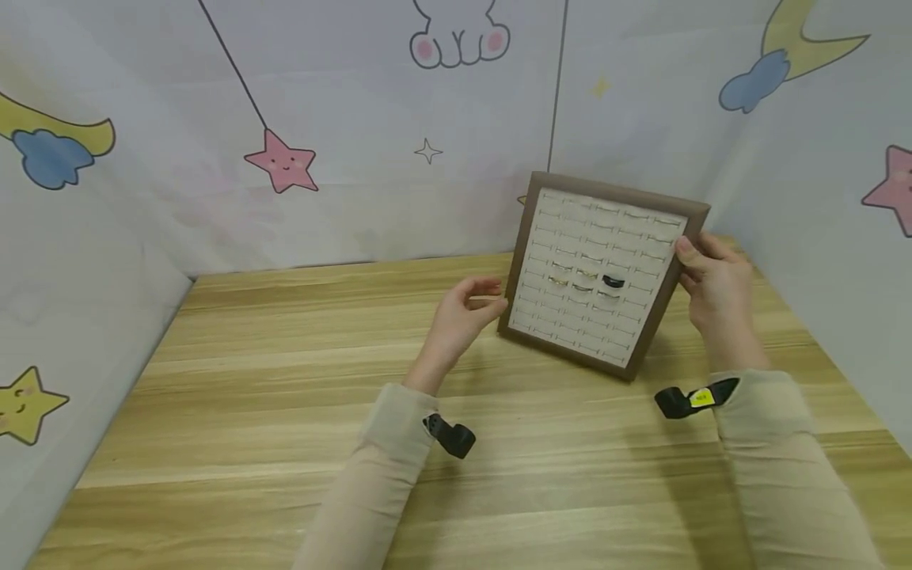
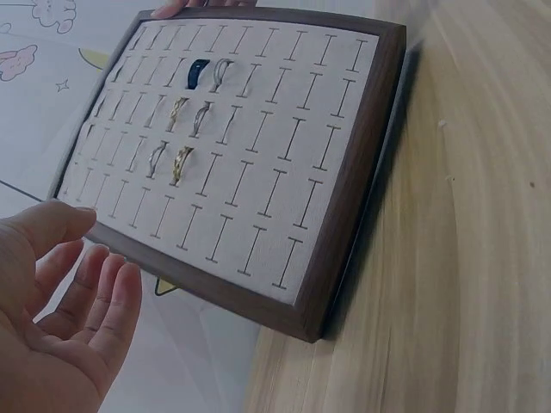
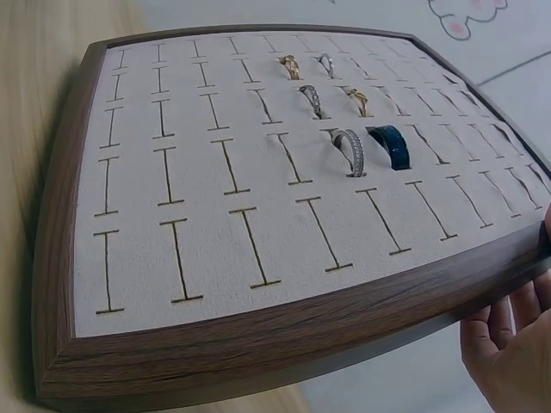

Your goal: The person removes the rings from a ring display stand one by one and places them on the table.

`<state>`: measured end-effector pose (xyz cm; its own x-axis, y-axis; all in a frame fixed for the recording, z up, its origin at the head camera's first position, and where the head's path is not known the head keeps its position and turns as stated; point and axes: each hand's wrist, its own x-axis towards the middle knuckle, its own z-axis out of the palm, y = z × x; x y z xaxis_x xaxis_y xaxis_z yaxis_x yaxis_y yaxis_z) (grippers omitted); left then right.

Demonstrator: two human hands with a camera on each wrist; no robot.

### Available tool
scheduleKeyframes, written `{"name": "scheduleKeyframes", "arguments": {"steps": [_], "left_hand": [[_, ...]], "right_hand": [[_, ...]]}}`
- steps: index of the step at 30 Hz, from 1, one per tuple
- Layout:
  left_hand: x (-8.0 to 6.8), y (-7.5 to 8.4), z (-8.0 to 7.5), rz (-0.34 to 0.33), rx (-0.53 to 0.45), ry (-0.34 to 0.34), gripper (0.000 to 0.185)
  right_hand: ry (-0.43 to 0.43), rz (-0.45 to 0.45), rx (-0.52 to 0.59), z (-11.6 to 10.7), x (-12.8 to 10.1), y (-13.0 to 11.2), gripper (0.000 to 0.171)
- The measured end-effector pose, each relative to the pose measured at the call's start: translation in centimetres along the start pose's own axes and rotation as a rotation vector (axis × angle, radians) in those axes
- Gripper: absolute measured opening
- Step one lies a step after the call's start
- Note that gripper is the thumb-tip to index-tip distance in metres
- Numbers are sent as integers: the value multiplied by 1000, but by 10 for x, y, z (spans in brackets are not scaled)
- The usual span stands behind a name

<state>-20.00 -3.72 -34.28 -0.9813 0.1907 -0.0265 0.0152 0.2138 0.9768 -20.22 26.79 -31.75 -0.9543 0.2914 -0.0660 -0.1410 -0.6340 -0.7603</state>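
Observation:
A ring display board (image 1: 523, 237) with a brown wooden frame and a pale slotted pad stands tilted at the right of the table. My right hand (image 1: 723, 289) grips its right edge, thumb on the front and fingers behind. By the left edge is my left hand (image 1: 461, 317), fingers loosely bent, thumb tip close to the frame. Several rings sit in the middle slots. One is a wide dark blue band (image 3: 396, 148); beside it is a silver ring (image 3: 354, 155) with small stones. A gold ring (image 2: 181, 165) shows in the left wrist view.
The board's lower edge is at the wood-grain table (image 1: 285, 396). A white cloth (image 1: 370, 198) printed with stars, moons and clouds hangs behind the table and along both sides. Each sleeve cuff carries a small black camera (image 1: 456, 438).

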Motion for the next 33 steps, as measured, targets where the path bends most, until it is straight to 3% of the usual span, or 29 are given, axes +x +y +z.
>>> {"name": "scheduleKeyframes", "arguments": {"steps": [3,5,6,11,19,26,33], "left_hand": [[1,1,3,10,25,18,35],[1,1,5,28,50,32,34],[1,1,6,41,65,39,33],[3,0,9,91,115,68,33],[3,1,10,136,153,156,31],[3,0,7,177,226,243,26],[2,-3,4,224,335,293,20]], "right_hand": [[-14,29,-26,8,-2,6,56],[-29,38,-52,13,-3,11,65],[-39,40,-63,16,-3,13,64],[-90,48,-104,28,-6,25,21],[-137,84,-159,46,-6,39,20],[-151,103,-220,58,-7,45,82],[-214,127,-287,60,-6,49,81]]}}
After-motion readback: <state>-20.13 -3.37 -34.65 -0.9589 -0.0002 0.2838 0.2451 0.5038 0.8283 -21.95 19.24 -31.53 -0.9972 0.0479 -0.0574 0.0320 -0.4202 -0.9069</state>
